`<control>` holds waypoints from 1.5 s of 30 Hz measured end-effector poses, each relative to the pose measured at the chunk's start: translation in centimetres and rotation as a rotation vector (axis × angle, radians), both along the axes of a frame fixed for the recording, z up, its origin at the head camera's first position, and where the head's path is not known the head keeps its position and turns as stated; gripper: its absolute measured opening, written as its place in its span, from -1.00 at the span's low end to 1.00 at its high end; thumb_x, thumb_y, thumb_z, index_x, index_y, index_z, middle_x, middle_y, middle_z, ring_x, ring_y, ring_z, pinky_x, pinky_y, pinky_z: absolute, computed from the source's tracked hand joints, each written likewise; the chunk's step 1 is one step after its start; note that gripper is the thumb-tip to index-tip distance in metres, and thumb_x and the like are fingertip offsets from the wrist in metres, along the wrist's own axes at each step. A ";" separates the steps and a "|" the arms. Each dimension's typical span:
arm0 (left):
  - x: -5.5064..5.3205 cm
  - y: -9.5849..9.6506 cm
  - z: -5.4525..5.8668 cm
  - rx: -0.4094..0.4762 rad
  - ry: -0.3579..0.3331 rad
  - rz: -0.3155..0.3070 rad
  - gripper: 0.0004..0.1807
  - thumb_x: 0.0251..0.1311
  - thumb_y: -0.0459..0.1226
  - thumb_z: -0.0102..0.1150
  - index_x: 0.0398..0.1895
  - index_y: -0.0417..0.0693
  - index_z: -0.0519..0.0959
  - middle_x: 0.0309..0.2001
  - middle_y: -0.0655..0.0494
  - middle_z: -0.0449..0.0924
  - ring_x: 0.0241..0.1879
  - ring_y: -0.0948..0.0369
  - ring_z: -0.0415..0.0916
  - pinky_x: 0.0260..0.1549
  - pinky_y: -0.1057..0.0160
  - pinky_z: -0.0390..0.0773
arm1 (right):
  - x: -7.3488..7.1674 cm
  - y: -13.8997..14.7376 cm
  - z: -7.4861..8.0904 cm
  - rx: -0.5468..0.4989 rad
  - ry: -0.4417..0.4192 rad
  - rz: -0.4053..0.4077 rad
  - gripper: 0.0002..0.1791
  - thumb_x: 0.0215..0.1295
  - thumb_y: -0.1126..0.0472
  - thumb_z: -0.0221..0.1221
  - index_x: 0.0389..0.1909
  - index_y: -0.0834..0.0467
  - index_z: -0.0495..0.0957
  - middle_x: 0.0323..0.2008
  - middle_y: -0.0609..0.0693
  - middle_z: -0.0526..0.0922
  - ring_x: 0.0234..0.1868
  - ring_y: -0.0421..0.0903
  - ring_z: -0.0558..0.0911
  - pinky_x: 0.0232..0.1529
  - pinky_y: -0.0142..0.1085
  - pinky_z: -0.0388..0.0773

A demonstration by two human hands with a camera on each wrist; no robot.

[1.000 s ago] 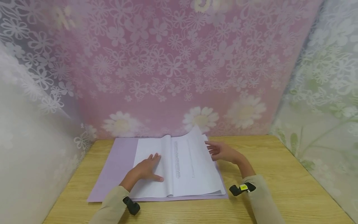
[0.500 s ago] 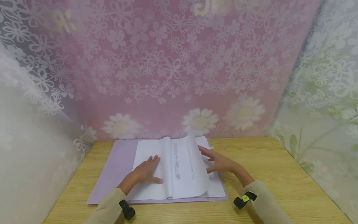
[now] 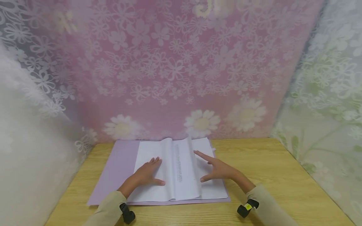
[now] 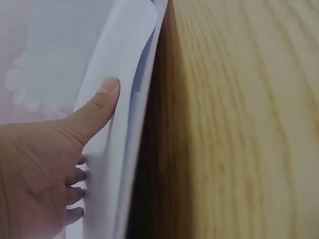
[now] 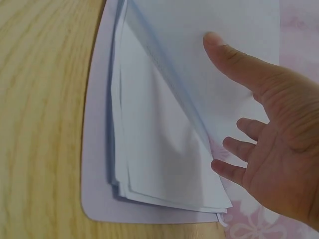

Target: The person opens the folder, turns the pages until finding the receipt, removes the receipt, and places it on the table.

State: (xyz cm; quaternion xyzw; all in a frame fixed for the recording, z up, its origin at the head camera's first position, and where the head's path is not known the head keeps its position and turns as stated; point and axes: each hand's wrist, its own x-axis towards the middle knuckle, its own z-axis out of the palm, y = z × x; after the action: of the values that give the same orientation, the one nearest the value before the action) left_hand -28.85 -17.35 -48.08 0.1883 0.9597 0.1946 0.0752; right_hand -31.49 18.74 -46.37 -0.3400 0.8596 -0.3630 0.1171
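A lilac folder [image 3: 110, 171] lies spread on the table, filled with white sheets. Across its left-hand pages [image 3: 147, 149] rests my left hand [image 3: 146, 172], fingers straight and thumb out; the left wrist view has that thumb [image 4: 107, 94] lying on the paper near the bottom edge. One printed sheet [image 3: 189, 175] stands bent up from the right-hand stack [image 3: 213, 190], its free edge curling leftward. At that edge is my right hand [image 3: 222, 169], fingers spread and extended. Seen from the right wrist, the thumb [image 5: 224, 52] overlaps the lifted sheet, above the flat stack [image 5: 164, 164].
The folder lies on a wooden table [image 3: 268, 175], its far edge near a pink flowered backdrop [image 3: 175, 78]. Pale floral sheets hang at the left [image 3: 28, 141] and right [image 3: 328, 110]. A small tab [image 3: 214, 149] sticks out at the folder's right side.
My right hand has moved left from the folder's right edge, and the lifted sheet has swung left with it, uncovering more of the stack beneath. My left hand has stayed in place.
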 end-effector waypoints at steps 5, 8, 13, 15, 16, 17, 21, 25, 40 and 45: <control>-0.1 0.1 0.1 0.004 0.021 -0.020 0.17 0.04 0.22 0.44 0.56 -0.25 0.18 0.59 -0.21 0.09 0.60 -0.17 0.00 0.55 -0.19 0.09 | 0.6 -0.4 0.2 0.016 0.009 0.005 0.26 0.00 -0.20 0.53 0.65 -0.20 -0.04 0.66 -0.09 -0.04 0.65 0.10 0.00 0.54 0.25 0.11; 0.0 0.1 0.4 0.019 0.023 -0.029 0.14 0.07 0.21 0.43 0.56 -0.25 0.19 0.59 -0.22 0.10 0.59 -0.18 0.02 0.54 -0.20 0.10 | 0.9 -0.7 0.2 0.028 0.019 0.019 0.25 0.01 -0.21 0.52 0.65 -0.16 -0.03 0.66 -0.08 -0.04 0.66 0.07 -0.03 0.57 0.20 0.04; 0.3 0.0 0.9 0.068 0.028 -0.048 0.08 0.12 0.18 0.41 0.56 -0.23 0.20 0.58 -0.21 0.11 0.58 -0.19 0.04 0.51 -0.23 0.16 | 1.5 -1.0 -0.2 0.036 0.044 0.043 0.24 0.03 -0.21 0.50 0.65 -0.08 -0.01 0.66 0.00 -0.04 0.66 0.11 -0.03 0.57 0.19 0.03; 0.5 0.0 1.1 0.092 0.029 -0.052 0.06 0.16 0.17 0.38 0.56 -0.22 0.19 0.59 -0.21 0.11 0.59 -0.19 0.03 0.50 -0.25 0.16 | 1.7 -1.1 -0.3 0.038 0.051 0.051 0.22 0.04 -0.20 0.49 0.65 -0.06 0.01 0.65 0.02 -0.03 0.66 0.11 -0.02 0.56 0.19 0.05; 0.5 0.1 1.1 0.101 0.036 -0.057 0.05 0.18 0.17 0.37 0.57 -0.22 0.19 0.59 -0.21 0.10 0.58 -0.20 0.03 0.49 -0.25 0.17 | 1.7 -1.2 -0.4 0.040 0.057 0.055 0.21 0.05 -0.19 0.49 0.64 -0.06 0.02 0.65 0.02 -0.02 0.65 0.10 -0.01 0.56 0.18 0.06; 0.6 0.1 1.2 0.112 0.044 -0.059 0.03 0.21 0.17 0.34 0.57 -0.21 0.19 0.59 -0.21 0.10 0.59 -0.20 0.03 0.49 -0.26 0.17 | 1.8 -1.3 -0.5 0.042 0.061 0.059 0.19 0.05 -0.18 0.49 0.64 -0.06 0.04 0.65 0.03 -0.01 0.65 0.10 -0.01 0.56 0.18 0.08; 0.7 0.3 1.7 0.168 0.089 -0.047 -0.07 0.34 0.17 0.20 0.59 -0.15 0.17 0.61 -0.16 0.07 0.60 -0.15 -0.01 0.49 -0.26 0.16 | 2.0 -1.8 -0.5 0.050 0.105 0.085 0.15 0.08 -0.15 0.49 0.62 -0.02 0.09 0.64 0.10 0.02 0.64 0.15 0.04 0.52 0.19 0.15; 0.8 0.7 2.7 0.253 0.134 -0.025 -0.16 0.46 0.17 0.04 0.62 -0.04 0.11 0.64 -0.05 -0.01 0.63 -0.08 -0.07 0.52 -0.25 0.11 | 2.1 -2.2 -0.3 0.056 0.104 0.096 0.13 0.08 -0.18 0.48 0.62 -0.07 0.10 0.64 0.08 0.01 0.64 0.13 0.05 0.52 0.19 0.18; 1.5 2.0 4.4 0.229 0.195 -0.078 -0.16 0.47 0.21 -0.02 0.62 -0.05 0.11 0.65 0.01 -0.04 0.65 -0.05 -0.19 0.54 -0.29 0.02 | 2.5 -3.6 0.5 0.133 0.138 0.131 0.06 0.11 -0.23 0.44 0.59 -0.03 0.19 0.63 0.09 0.05 0.61 0.16 0.13 0.50 0.18 0.24; 1.8 2.2 3.7 0.138 0.169 -0.109 -0.15 0.44 0.21 0.01 0.58 -0.13 0.19 0.62 -0.07 0.06 0.64 -0.11 -0.11 0.55 -0.26 0.01 | 2.6 -4.1 0.6 0.162 0.149 0.143 0.04 0.13 -0.21 0.44 0.58 -0.03 0.21 0.63 0.09 0.04 0.61 0.15 0.14 0.51 0.16 0.24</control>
State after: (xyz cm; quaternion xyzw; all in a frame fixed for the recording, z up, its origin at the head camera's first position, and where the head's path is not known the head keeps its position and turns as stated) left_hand -27.06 -15.19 -44.34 0.2609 0.9352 0.2394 -0.0085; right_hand -28.92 14.67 -45.74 -0.4157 0.8660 -0.2569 0.1057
